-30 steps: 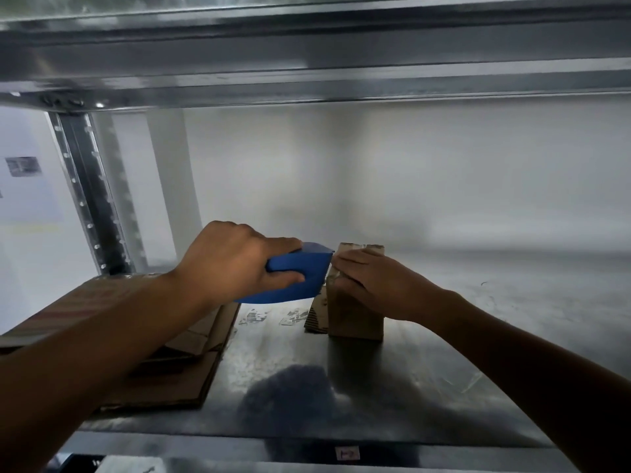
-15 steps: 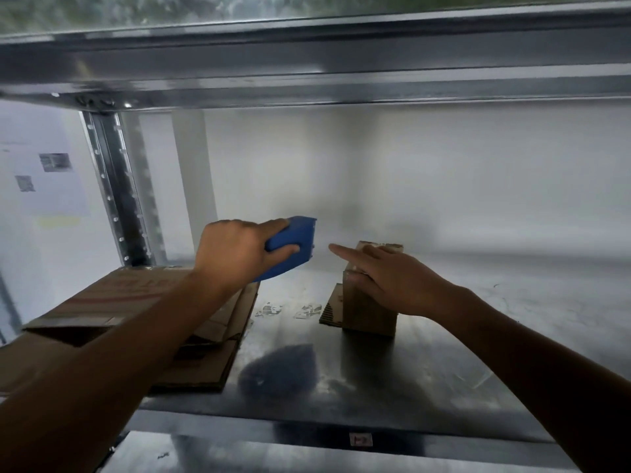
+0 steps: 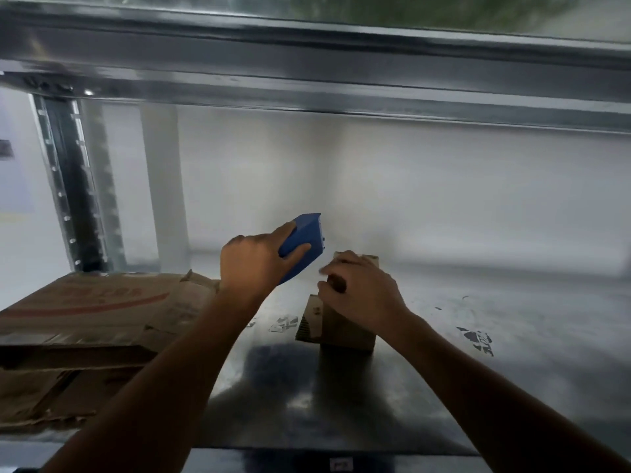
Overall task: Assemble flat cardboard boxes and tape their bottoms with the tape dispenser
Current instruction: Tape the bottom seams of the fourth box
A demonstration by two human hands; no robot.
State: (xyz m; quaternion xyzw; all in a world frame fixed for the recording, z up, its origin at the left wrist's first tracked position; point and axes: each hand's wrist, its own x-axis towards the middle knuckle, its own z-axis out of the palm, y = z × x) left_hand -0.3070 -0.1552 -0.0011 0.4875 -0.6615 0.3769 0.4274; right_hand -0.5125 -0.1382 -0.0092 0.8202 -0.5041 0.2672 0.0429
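Note:
A small brown cardboard box (image 3: 345, 331) stands upright on the metal shelf (image 3: 512, 336), with a flap lying flat at its left foot. My left hand (image 3: 254, 264) grips a blue tape dispenser (image 3: 305, 244), raised just left of and above the box's top. My right hand (image 3: 358, 290) rests on the top of the box with its fingers bent over the left upper edge, hiding most of the top. Whether tape runs between dispenser and box is blurred.
A stack of flattened cardboard boxes (image 3: 88, 322) lies on the left of the shelf. A metal upright (image 3: 73, 186) stands at the back left and the upper shelf beam (image 3: 307, 70) crosses overhead. Torn sticker scraps (image 3: 478, 339) mark the shelf at right.
My left hand drew the dispenser away from the box to the left and up, then brought it back close above the box. My right hand went from pointing fingers to pressing down on the box top.

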